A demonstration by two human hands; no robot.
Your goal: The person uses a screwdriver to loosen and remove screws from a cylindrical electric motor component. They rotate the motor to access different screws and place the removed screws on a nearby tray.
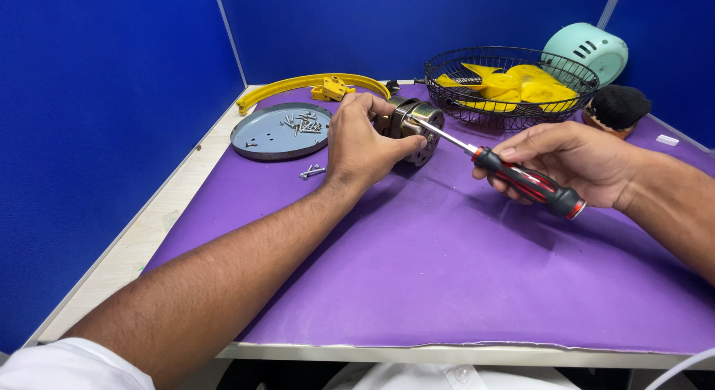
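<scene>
The table (pixel 417 286), covered by a purple mat, carries everything, and blue partition walls (pixel 97 137) close it in beyond and to the left of the grip. Beyond the right hand, well apart from it, stands a black wire basket (pixel 514 81) with yellow fan blades (pixel 514 88) inside; a mint-green rounded housing (pixel 588 51) sits behind the basket and a dark brush-like thing (pixel 618 107) lies just beside it. Beyond the left hand curves a yellow plastic ring (pixel 298 86) with a small yellow bracket (pixel 333 88) against it. To the left of that hand lies a round grey plate (pixel 277 133) holding a scatter of small screws (pixel 302 123), and 2 loose screws (pixel 313 171) rest on the mat just beside the wrist. The left hand (pixel 361 140) has its grip closed around a metal motor (pixel 413 125), fingers over the top and thumb pressing the front face, holding it tilted near the mat at the table's far middle. The right hand (pixel 573 163) has its grip wrapped around the black-and-red handle of a screwdriver (pixel 521 180), whose steel shaft runs up and left with its tip touching the motor's face. Nothing lies between the 2 hands but bare mat.
</scene>
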